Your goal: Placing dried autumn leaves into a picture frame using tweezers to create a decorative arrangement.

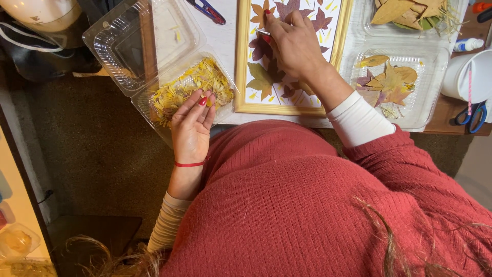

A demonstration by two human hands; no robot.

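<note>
My left hand reaches into an open clear plastic box of yellow petals. Its fingertips are pinched together in the petals, and a red thread circles the wrist. My right hand rests with curled fingers on a wooden-framed picture of pressed red, purple and olive leaves on white. A thin pale piece sticks out at its fingertips. What that piece is, I cannot tell.
To the right, a clear tray holds pressed leaves, and another tray behind it holds dry leaves. A white cup, blue scissors and a glue bottle are at the far right. A brown carpet lies below left.
</note>
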